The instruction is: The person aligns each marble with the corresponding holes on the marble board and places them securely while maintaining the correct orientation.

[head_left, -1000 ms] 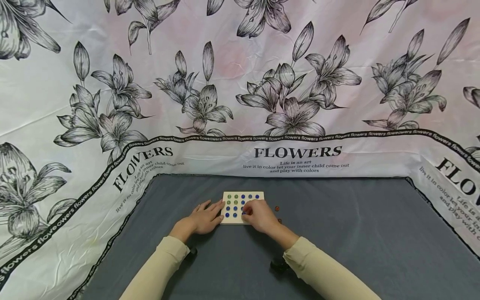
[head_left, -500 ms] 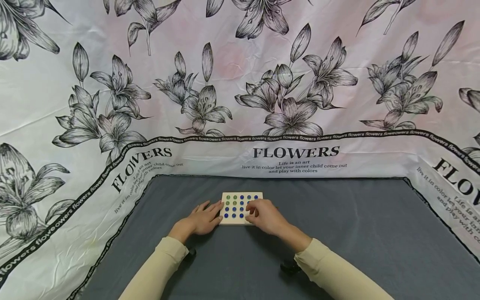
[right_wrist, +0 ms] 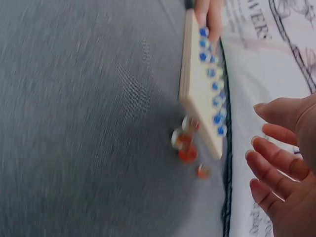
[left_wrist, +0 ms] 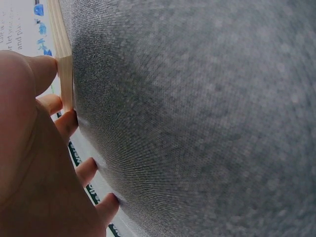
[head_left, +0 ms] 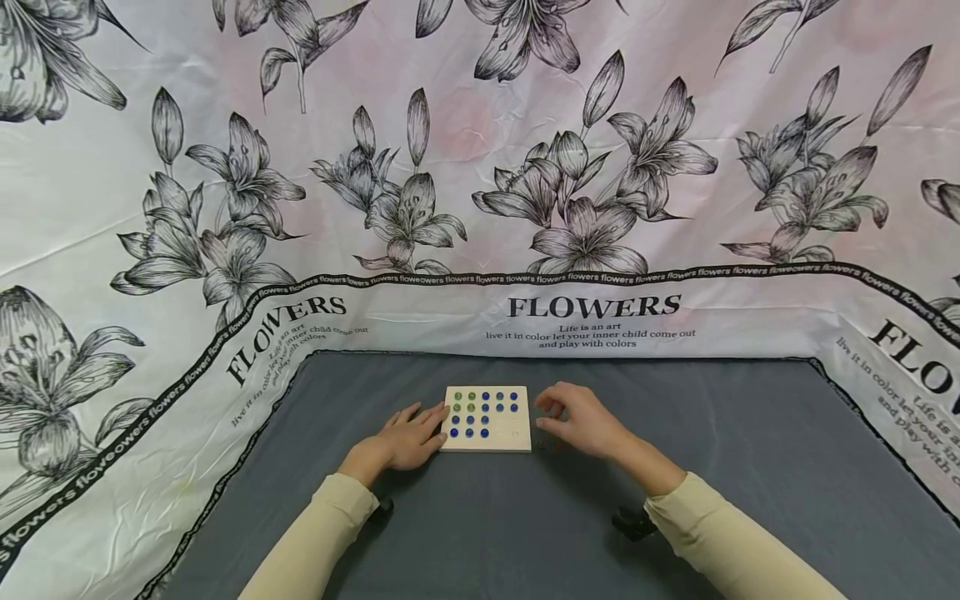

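A pale wooden board lies on the grey cloth, with blue marbles and green marbles seated in rows. Its lower right part shows bare hollows. My left hand rests at the board's left side, fingers spread, thumb and fingertips touching its edge. Just off the right side hovers my right hand, thumb and fingers apart with nothing seen between them. Below it, in the right wrist view, several orange-red and clear marbles lie on the cloth beside the board's corner; the head view mostly hides them.
Grey cloth covers the table around the board. Behind it rises a white and pink sheet printed with lilies and lettering. A dark wrist device hangs under the right sleeve.
My right hand has left the board and moved right, its fingers spreading apart. The blue marble in the bottom row that it covered now shows. The left hand stays put.
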Action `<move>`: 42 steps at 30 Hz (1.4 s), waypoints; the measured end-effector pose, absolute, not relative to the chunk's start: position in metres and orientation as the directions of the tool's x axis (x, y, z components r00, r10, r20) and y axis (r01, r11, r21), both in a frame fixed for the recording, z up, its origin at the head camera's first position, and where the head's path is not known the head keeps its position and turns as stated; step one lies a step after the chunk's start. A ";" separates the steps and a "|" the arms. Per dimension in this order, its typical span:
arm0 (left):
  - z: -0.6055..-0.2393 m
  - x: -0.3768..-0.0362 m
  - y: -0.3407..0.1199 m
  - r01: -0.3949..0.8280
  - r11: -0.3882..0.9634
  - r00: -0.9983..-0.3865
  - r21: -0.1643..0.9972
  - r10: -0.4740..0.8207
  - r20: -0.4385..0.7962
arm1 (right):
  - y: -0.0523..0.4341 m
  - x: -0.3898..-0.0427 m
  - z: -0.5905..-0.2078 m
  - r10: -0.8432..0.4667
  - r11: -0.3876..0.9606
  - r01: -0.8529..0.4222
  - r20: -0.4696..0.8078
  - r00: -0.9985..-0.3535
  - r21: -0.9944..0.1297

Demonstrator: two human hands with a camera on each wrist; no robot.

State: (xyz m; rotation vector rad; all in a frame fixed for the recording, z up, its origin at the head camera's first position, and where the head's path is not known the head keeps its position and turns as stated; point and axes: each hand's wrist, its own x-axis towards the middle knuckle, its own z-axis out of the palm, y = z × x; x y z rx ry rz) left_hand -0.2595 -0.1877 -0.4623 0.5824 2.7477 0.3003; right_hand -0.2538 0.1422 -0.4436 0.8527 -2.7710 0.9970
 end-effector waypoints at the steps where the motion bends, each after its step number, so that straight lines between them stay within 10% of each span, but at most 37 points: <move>1: -0.462 -0.260 -0.188 0.357 0.896 -0.867 0.265 0.423 -0.263 | 0.146 -0.256 -0.445 -0.475 0.640 -0.522 0.244 -0.845 -0.564; 42: -0.462 -0.264 -0.186 0.345 0.900 -0.869 0.266 0.414 -0.273 | 0.169 -0.294 -0.485 -0.435 0.651 -0.431 0.158 -0.886 -0.625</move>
